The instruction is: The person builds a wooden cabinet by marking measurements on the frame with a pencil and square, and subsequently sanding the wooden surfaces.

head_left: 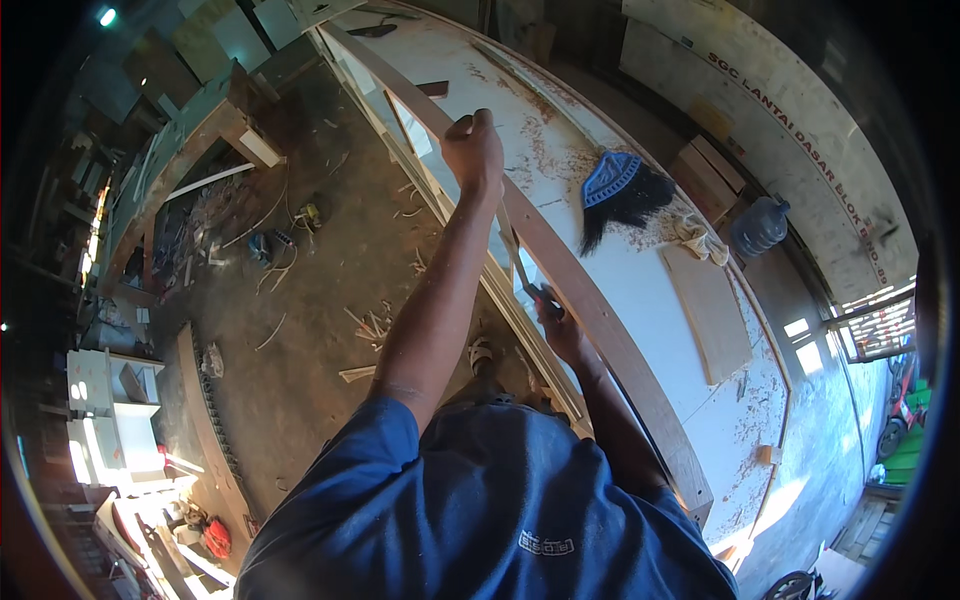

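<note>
A long brown wooden plank [575, 262] runs diagonally along the near edge of a white worktable [690, 335]. My left hand [474, 152] is closed in a fist at the plank's far half, thumb uppermost; what lies inside it is hidden. Nearer to me and lower, on the plank's left side, my right hand [560, 328] grips the dark and red handle of a long, narrow-bladed tool [516, 255]. The blade slants up toward my left hand, against or close beside the plank. I cannot tell the tool's exact kind.
Shavings and a blue-headed broom [612, 182] with black bristles lie on the worktable, beside a flat wooden board [707, 312] and a pale glove [703, 240]. A water jug [760, 226] stands beyond. Offcuts [368, 328] and cords litter the floor at left.
</note>
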Tool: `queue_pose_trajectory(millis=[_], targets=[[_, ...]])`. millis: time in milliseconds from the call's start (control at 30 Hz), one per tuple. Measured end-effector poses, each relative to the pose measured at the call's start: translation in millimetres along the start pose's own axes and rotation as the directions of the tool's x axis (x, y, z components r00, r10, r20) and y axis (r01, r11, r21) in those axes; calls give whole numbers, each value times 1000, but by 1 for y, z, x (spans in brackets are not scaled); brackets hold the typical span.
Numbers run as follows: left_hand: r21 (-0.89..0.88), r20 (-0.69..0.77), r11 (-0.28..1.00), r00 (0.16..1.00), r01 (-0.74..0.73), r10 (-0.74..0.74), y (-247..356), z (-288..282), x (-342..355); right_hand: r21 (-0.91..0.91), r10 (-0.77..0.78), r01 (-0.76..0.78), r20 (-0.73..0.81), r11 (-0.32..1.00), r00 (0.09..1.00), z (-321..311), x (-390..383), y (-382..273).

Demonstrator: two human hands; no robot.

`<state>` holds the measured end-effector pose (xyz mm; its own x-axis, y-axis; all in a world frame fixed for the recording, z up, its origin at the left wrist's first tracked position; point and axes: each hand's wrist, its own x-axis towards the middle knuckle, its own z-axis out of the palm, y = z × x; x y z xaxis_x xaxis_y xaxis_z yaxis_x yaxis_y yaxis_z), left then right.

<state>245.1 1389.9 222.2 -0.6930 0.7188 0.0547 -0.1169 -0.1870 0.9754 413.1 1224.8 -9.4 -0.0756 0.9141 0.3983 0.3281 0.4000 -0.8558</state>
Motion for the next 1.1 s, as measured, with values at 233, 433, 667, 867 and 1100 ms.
queue_pose_trajectory(millis=[233, 433, 667, 867, 1100], targets=[[-164, 206, 979, 975, 119, -85, -3, -27, -3, -37, 124, -119, 262, 992, 957, -22, 11, -20], [64, 330, 977, 919, 205, -214, -94, -113, -40, -60, 119, -111, 150, 992, 981, -30, -2, -2], [306, 488, 939, 873, -156, -14, -128, -121, -70, -86, 201, -184, 279, 979, 939, -37, 9, -28], [251, 337, 954, 938, -166, 74, -164, -130, -66, -34, 129, -124, 250, 992, 960, -37, 8, -35], [581, -130, 740, 936, 340, -328, -213, -216, -3, -84, 14, 12, 301, 996, 953, -29, 18, -34]])
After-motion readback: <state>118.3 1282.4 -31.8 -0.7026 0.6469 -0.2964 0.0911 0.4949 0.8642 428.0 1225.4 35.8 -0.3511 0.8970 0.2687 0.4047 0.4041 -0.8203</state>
